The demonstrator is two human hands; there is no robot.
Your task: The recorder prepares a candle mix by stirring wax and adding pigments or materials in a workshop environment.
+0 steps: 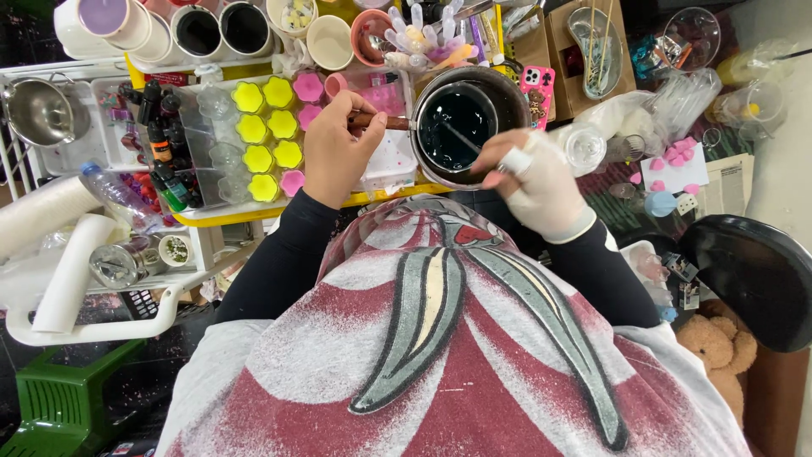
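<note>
My left hand (338,148) is bare and grips the brown wooden handle (381,122) of a small metal pot (507,93) filled with dark liquid (457,127). My right hand (537,182) wears a white glove and pinches a thin stirring stick (461,135) that dips into the liquid at the pot's near rim. The pot sits close in front of my chest, over the yellow-edged work tray (279,210).
Yellow and pink flower-shaped moulds (266,140) lie left of the pot, beside small dark dropper bottles (165,144). Cups and jars (199,30) line the back. A metal bowl (42,110), paper rolls (72,271), a pink phone (537,89), a black stool (748,271) and a teddy bear (715,347) surround me.
</note>
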